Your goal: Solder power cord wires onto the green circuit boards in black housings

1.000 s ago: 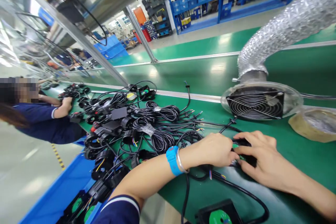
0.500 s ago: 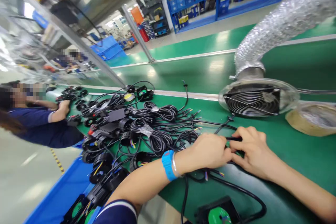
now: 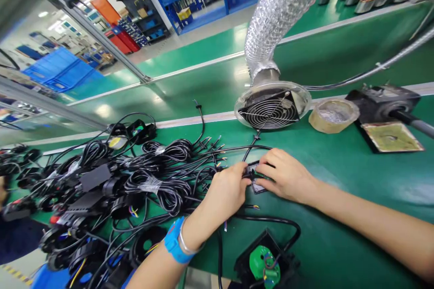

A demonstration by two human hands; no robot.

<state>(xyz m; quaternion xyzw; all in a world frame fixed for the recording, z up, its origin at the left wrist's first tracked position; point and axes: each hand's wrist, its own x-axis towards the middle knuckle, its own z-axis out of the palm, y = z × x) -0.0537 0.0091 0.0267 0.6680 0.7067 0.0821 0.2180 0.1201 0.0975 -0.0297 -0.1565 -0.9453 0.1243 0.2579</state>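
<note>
My left hand [image 3: 228, 192], wearing a blue wristband [image 3: 176, 240] and a metal bangle, is closed in a pinch on a black cable end over a small flat black housing [image 3: 260, 186] with a greyish inside. The fingers of my right hand [image 3: 288, 175] curl onto the right side of the same housing, covering much of it. A bit of green shows beneath those fingers. Nearer my body lies a black case with a round green circuit board [image 3: 264, 264] and a thick black cable. Left of my hands are coiled black cables [image 3: 159, 189] with bare coloured wire ends.
Behind my hands stands a fan [image 3: 269, 110] joined to a silver duct [image 3: 271, 22]. To its right are a roll of tape [image 3: 334, 116] and a soldering iron stand with a yellow sponge [image 3: 391, 137]. Black lamp-like parts [image 3: 88, 198] crowd the left; a co-worker's arm shows at the edge.
The view has swung right, bringing the soldering stand into sight and most of the co-worker out. Both hands remain together at the housing, of which more shows between the fingers.
</note>
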